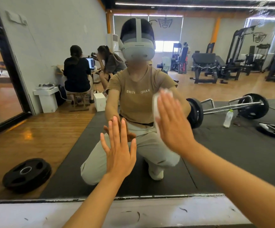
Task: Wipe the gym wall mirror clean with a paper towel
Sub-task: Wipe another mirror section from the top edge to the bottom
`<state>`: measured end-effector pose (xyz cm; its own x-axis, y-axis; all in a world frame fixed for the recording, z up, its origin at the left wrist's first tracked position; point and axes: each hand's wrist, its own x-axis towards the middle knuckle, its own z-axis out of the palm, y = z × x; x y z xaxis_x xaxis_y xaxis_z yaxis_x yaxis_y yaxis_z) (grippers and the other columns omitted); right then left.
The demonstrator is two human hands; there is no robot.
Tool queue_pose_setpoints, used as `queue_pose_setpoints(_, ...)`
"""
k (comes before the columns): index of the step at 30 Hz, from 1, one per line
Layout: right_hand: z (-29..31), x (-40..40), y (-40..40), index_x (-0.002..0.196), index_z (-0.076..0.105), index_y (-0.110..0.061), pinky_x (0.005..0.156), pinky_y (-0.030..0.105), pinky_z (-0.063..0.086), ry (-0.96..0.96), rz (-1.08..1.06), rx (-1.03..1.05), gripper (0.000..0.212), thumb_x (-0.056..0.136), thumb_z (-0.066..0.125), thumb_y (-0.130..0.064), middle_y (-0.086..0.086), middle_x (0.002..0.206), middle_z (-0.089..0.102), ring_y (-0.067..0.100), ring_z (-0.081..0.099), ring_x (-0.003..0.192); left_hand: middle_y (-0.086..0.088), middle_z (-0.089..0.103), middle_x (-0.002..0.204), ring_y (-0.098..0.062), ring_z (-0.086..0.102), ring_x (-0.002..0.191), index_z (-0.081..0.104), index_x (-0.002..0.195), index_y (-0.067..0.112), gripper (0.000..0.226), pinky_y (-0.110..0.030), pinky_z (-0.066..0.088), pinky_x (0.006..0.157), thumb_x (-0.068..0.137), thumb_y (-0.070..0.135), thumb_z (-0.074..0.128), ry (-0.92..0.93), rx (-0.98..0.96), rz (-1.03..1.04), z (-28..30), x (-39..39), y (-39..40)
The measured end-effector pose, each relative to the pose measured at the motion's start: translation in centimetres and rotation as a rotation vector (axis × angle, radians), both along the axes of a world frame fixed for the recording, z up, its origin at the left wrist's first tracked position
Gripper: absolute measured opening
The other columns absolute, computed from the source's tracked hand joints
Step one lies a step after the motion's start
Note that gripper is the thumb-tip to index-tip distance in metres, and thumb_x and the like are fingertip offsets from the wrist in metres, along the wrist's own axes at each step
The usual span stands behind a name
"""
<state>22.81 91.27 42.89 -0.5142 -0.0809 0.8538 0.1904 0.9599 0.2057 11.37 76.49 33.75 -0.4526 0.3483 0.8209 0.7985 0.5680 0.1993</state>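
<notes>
Right hand flat, pressed the paper towel to the mirror, left hand open and empty; I'd judged the towel limp, palm-pressure only.

Bright, even daylight is filling the gym, with ceiling strips glaring above the fingers and a window blowing out. The right hand is smearing with motion blur; edges are bowing outward.
</notes>
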Motion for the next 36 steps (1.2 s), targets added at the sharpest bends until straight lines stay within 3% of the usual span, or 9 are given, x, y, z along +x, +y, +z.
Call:
queue_pose_setpoints(4,7.8,-1.0,0.7,0.153,0.021,0.008,0.125,0.051,0.011,0.189,-0.020,-0.096,0.057,0.106,0.035,-0.021,0.025,0.162,0.018,0.040,0.013,0.151,-0.011,-0.004,0.168,-0.025,-0.002,0.155,-0.002,0.160,0.010,0.077,-0.049,-0.010,0.122,0.101,0.045,0.033,0.010,-0.012,0.009,-0.1,-0.1,0.4)
queue_pose_setpoints(7,5.8,-1.4,0.5,0.152,0.027,0.008,0.124,0.053,0.014,0.268,0.027,-0.087,0.055,0.102,0.045,-0.007,0.027,0.160,0.023,0.041,0.016,0.150,-0.012,-0.003,0.168,-0.027,-0.001,0.155,-0.003,0.160,0.009,0.077,-0.048,-0.010,0.122,0.101,0.045,0.032,0.011,-0.005,0.013,-0.1,0.0,0.6)
queue_pose_setpoints(9,0.8,-1.0,0.4,0.153,0.027,0.005,0.125,0.049,0.009,0.144,0.070,-0.027,0.064,0.094,0.050,0.002,0.025,0.161,0.021,0.038,0.013,0.152,-0.012,-0.004,0.168,-0.027,-0.003,0.155,-0.004,0.160,0.008,0.078,-0.047,-0.011,0.122,0.101,0.045,0.032,0.009,0.005,-0.005,-0.1,0.1,0.8)
queue_pose_setpoints(14,-12.4,2.8,2.7,0.159,0.005,-0.007,0.124,0.042,0.000,-0.369,-0.063,0.393,0.100,0.076,0.061,-0.010,0.013,0.166,0.007,0.028,-0.002,0.154,-0.011,-0.007,0.168,-0.025,-0.005,0.155,-0.002,0.159,0.006,0.077,-0.043,-0.014,0.122,0.101,0.045,0.032,-0.014,0.027,-0.019,0.0,0.4,1.0)
queue_pose_setpoints(18,-13.9,4.2,3.7,0.157,0.013,-0.006,0.122,0.039,0.004,-0.452,-0.082,0.443,0.087,0.077,0.047,-0.006,0.010,0.164,0.019,0.026,0.001,0.152,-0.012,-0.004,0.168,-0.025,-0.004,0.155,0.002,0.159,0.005,0.076,-0.042,-0.013,0.122,0.101,0.045,0.031,-0.016,0.033,-0.015,0.1,0.8,1.1)
queue_pose_setpoints(23,-11.3,4.1,3.6,0.156,0.017,-0.003,0.124,0.039,0.008,-0.244,-0.118,0.268,0.071,0.086,0.025,0.008,0.013,0.165,0.010,0.026,0.001,0.154,-0.012,-0.005,0.168,-0.027,-0.002,0.155,0.006,0.160,0.011,0.071,-0.044,-0.013,0.122,0.102,0.043,0.031,-0.015,0.007,-0.051,-0.6,1.4,1.1)
queue_pose_setpoints(27,-3.5,4.1,3.9,0.154,0.024,0.002,0.126,0.042,0.007,0.043,-0.146,0.029,0.061,0.095,0.037,0.001,0.018,0.163,0.016,0.029,0.011,0.153,-0.010,0.000,0.168,-0.026,0.004,0.155,0.008,0.161,0.017,0.070,-0.049,-0.004,0.122,0.101,0.039,0.035,0.176,-0.203,-0.139,-3.1,2.5,1.7)
queue_pose_setpoints(31,2.3,4.5,5.1,0.153,0.026,0.005,0.126,0.045,0.007,0.267,-0.154,-0.177,0.059,0.099,0.048,-0.006,0.021,0.162,0.020,0.035,0.016,0.152,-0.011,0.002,0.168,-0.026,0.002,0.155,0.014,0.161,0.016,0.070,-0.046,-0.007,0.123,0.099,0.039,0.038,0.130,-0.207,-0.080,-4.1,3.0,2.6)
queue_pose_setpoints(36,-3.5,4.4,5.7,0.153,0.027,0.002,0.125,0.046,0.011,0.196,-0.044,-0.114,0.062,0.095,0.048,-0.005,0.023,0.161,0.021,0.035,0.013,0.152,-0.011,-0.004,0.168,-0.027,-0.001,0.155,0.017,0.160,0.018,0.066,-0.047,-0.007,0.123,0.100,0.038,0.036,0.134,-0.200,-0.077,-4.3,3.0,3.3)
